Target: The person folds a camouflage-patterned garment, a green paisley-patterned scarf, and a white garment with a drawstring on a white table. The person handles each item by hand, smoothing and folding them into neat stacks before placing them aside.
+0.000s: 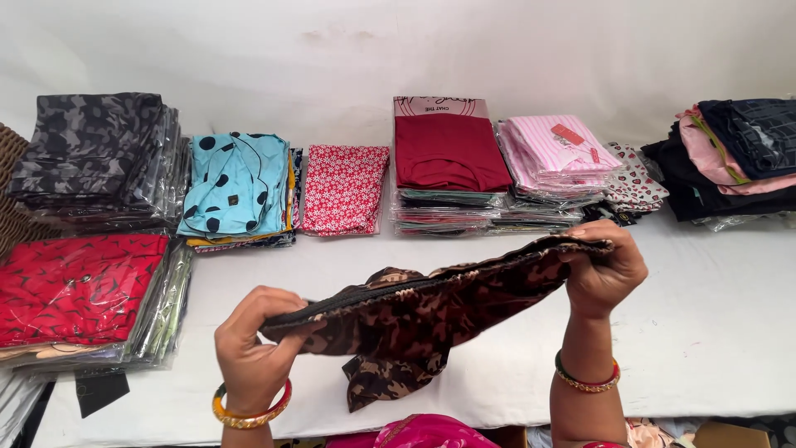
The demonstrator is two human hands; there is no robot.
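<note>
Both hands are closed in pinch grips on one brown camouflage garment (414, 311), held up off the white table (713, 332).

- Left hand (253, 344) grips the elastic edge at its end, thumb on top, fingers curled under. Right hand (604, 270) pinches the opposite end, held higher, so the edge runs as a taut diagonal between them. Looks held this way to stretch the band flat; the rest of the fabric hangs slack below the span and folds on itself.
- Bangles on both wrists, orange-yellow on the left, red-green on the right.

Packages, relative to the hands:
- Beyond the right hand: maroon folded garment (448, 153) on a stack of clear sleeves, a pink card insert with print showing at its far edge. Just right of that, a pink striped pack (551, 149) with a small red tag on top.
- Far right of the right hand: dark and pink folded pile (730, 153), loosely stacked.
- Beyond the left hand: red floral fold (344, 189) and a blue polka-dot piece (236, 182) on a short stack.
- Left of the left hand: red patterned pack (75, 286) in glossy clear plastic, a grey camo stack (95, 149) behind it.

Stacks sit in a row along the far edge, near side kept for handling.
</note>
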